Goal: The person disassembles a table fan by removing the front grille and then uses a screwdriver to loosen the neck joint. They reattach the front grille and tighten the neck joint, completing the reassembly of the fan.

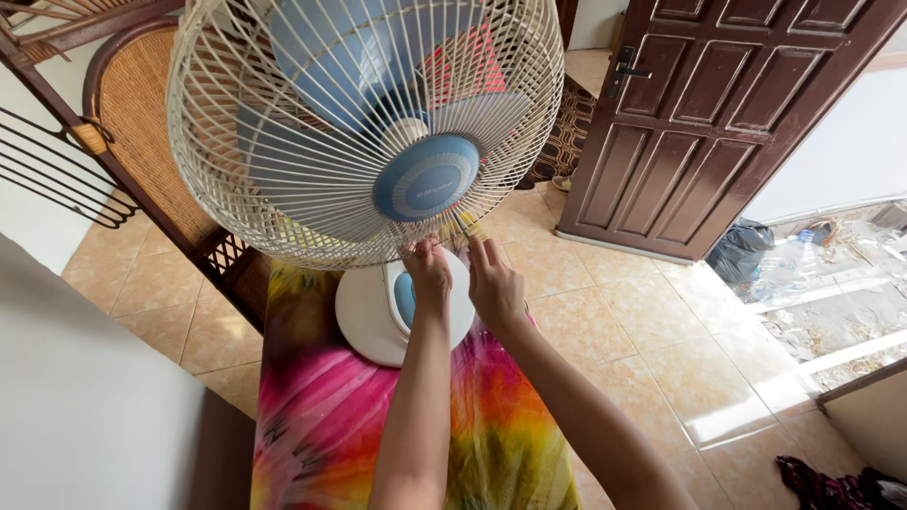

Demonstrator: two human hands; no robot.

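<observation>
I had both hands up at the bottom rim of the fan's wire guard (283, 189), my left hand (430, 274) pinched on the rim and my right hand (493, 283) beside it, fingers on the wires (whether it truly gripped, I couldn't tell). The fan's white base (364, 321) stood on a bright tie-dye cloth (321, 416), just below my wrists, with a wicker chair (142, 123) behind it and a brown door (718, 104) off to the right.

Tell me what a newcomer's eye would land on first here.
The big cream fan grille with blue blades fills the upper middle. Just below it, the left hand and right hand reach up to its lower rim. The fan's round base stands on a bright tie-dye cloth, with a dark wooden door at upper right.
</observation>
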